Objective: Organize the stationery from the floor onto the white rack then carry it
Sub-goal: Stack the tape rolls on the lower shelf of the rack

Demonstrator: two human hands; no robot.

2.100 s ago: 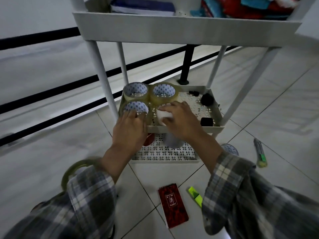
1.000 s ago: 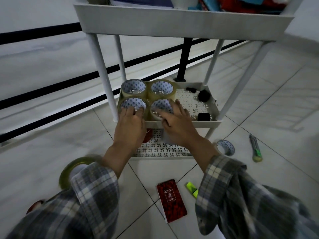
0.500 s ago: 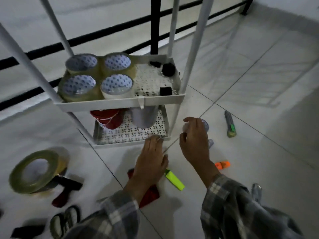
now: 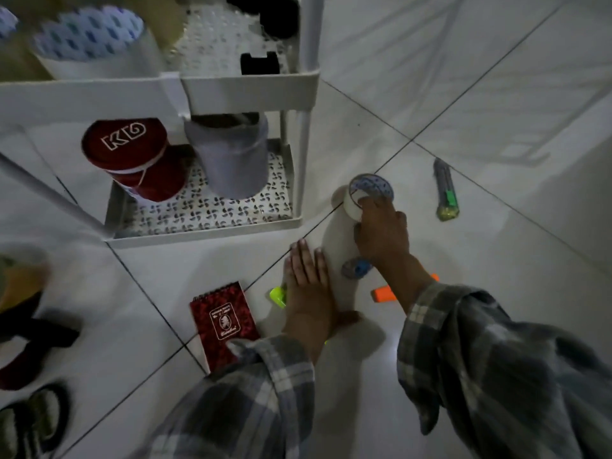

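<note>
Head view: tape (image 4: pixel 370 190) is pinched by the right hand (image 4: pixel 381 231); left hand (image 4: pixel 308 289) lies flat, spread; rack (image 4: pixel 205 231) part-filled, notebook (image 4: pixel 223 324) and markers (image 4: pixel 384 294) beside the hands left.

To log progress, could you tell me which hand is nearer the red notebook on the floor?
Left. The left hand lies flat just right of the red notebook; the right hand is farther away.

rack (image 4: pixel 251 91): we see it upper left, on floor
tape roll (image 4: pixel 362 193): floor, right of rack, under right hand (image 4: pixel 381 233)
notebook (image 4: pixel 223 323): floor, left of left hand (image 4: pixel 308 293)
cutter (image 4: pixel 445 190): far right
</note>
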